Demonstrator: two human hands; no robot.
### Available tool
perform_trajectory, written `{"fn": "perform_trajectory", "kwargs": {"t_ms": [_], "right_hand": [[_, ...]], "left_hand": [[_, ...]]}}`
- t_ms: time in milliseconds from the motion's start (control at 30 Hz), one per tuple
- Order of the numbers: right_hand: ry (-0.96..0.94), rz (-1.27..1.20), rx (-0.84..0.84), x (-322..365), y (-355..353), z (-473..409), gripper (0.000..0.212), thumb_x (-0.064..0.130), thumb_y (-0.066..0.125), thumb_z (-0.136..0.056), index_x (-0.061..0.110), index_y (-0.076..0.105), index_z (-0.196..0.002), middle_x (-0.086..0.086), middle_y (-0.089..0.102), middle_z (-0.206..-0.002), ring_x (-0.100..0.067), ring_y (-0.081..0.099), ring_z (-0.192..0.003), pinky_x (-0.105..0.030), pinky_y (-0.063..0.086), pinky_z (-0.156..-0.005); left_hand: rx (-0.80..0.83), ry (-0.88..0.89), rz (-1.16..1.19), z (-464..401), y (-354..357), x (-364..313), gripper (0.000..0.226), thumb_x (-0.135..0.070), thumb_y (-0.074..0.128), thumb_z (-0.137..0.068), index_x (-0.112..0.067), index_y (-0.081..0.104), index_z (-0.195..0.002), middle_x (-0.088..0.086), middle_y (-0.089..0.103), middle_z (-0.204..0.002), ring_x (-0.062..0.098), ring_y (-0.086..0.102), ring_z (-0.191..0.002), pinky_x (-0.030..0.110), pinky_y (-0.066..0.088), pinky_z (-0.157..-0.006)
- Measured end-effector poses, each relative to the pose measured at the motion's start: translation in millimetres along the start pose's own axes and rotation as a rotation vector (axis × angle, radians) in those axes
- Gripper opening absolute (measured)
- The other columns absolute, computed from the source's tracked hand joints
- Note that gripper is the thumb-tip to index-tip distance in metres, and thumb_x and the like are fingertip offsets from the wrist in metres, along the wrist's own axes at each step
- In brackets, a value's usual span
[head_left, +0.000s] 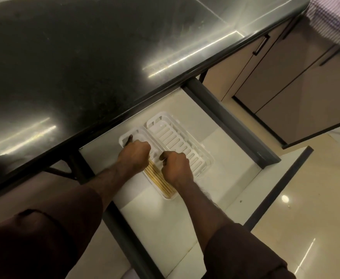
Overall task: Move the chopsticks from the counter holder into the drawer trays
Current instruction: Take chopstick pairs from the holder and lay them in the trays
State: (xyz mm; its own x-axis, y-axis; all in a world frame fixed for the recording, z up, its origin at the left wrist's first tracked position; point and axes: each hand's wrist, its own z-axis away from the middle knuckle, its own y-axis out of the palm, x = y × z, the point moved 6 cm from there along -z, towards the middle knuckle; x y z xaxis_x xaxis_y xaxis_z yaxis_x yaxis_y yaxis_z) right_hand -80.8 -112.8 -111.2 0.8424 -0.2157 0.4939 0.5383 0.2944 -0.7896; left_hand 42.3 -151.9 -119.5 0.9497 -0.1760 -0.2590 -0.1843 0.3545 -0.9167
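Note:
The open drawer [235, 184] holds two white slotted trays side by side. A bundle of wooden chopsticks [160, 183] lies in the left tray [124, 137], pale ends toward me and dark tips at the far left end. My left hand [134, 157] is curled over the bundle's far half and grips it, with the dark tips poking out beyond the knuckles. My right hand [176, 168] is curled into a fist at the bundle's right side, thumb and fingertips against the chopsticks. The right tray [203, 150] shows only its bare slots. No counter holder is in view.
A glossy black counter [84, 67] overhangs the drawer's back. The drawer's dark side rail [231, 125] runs along the right, with beige cabinet doors [286, 81] beyond and a shiny tiled floor [306, 198] below. A striped cloth [336, 19] hangs at the top right.

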Motion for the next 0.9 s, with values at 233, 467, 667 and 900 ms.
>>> {"fn": "perform_trajectory", "kwargs": {"t_ms": [233,467,667,900], "right_hand": [[-0.092,-0.054,-0.16,39.6,-80.7,41.1,0.034,-0.003,0.059,-0.086,0.012,0.069,-0.115,-0.007,0.072,-0.109,-0.021,0.068,-0.094,-0.033,0.057,-0.087],[-0.29,-0.152,-0.344,96.8,-159.7,114.7,0.029,0.001,0.064,-0.087,0.012,0.069,-0.113,-0.005,0.071,-0.106,-0.015,0.066,-0.091,-0.031,0.056,-0.088],[-0.528,-0.128,-0.522,153.6,-204.5,187.3,0.029,0.004,0.062,-0.086,0.017,0.071,-0.11,0.0,0.074,-0.102,-0.011,0.068,-0.091,-0.022,0.053,-0.084],[-0.795,-0.112,-0.548,255.2,-224.0,247.8,0.027,0.006,0.064,-0.089,0.014,0.069,-0.114,-0.002,0.073,-0.108,-0.01,0.067,-0.097,-0.028,0.054,-0.091]], "left_hand": [[-0.211,-0.002,0.259,42.4,-78.0,-31.9,0.035,-0.022,0.059,-0.094,-0.016,0.06,-0.129,0.007,0.064,-0.128,0.024,0.058,-0.118,0.038,0.043,-0.101],[-0.591,0.137,0.419,132.8,-188.3,-61.5,0.03,-0.015,0.064,-0.091,-0.01,0.066,-0.121,0.007,0.07,-0.116,0.018,0.069,-0.102,0.035,0.054,-0.092],[-0.881,0.135,0.532,228.6,-256.2,-56.8,0.025,-0.013,0.068,-0.087,-0.012,0.071,-0.112,0.002,0.074,-0.108,0.003,0.066,-0.091,0.009,0.045,-0.085],[-1.078,0.084,0.511,320.7,-315.5,-7.6,0.024,-0.015,0.07,-0.086,-0.016,0.073,-0.109,-0.002,0.074,-0.106,-0.006,0.062,-0.091,-0.008,0.036,-0.081]]}}
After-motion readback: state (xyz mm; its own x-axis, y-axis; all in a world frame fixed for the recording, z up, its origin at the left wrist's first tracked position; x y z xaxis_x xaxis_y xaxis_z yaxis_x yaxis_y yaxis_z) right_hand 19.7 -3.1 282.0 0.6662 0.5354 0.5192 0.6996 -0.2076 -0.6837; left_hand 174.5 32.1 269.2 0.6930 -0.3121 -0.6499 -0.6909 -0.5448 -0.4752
